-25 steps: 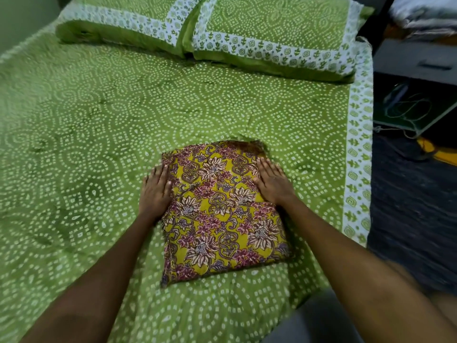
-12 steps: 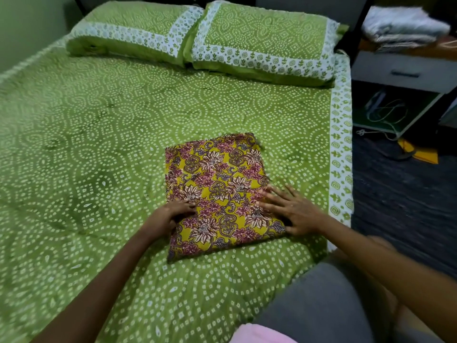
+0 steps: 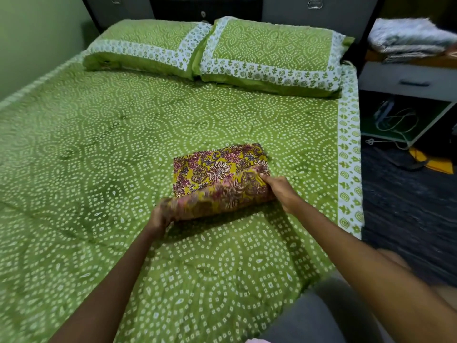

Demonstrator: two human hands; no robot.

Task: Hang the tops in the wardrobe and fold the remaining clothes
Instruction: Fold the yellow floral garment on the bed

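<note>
Head view: folded floral garment (image 3: pixel 220 169), yellow with maroon print, lies on the green dotted bedspread (image 3: pixel 99 144), right of centre and near the bed's right edge. Near half raised off the bed, turned up over the far half; motion-blurred. Left hand (image 3: pixel 160 216) grip grasping the lifted near-left corner. Right hand (image 3: pixel 280 188) grip pinching the near-right edge, thumb on top. Two matching pillows (image 3: pixel 269 55) at the headboard. Nightstand (image 3: pixel 408 80) beside the bed carries stacked cloth.

Left hand (image 3: pixel 160 216) and cloth's (image 3: pixel 220 179) lifted edge blurred.
</note>
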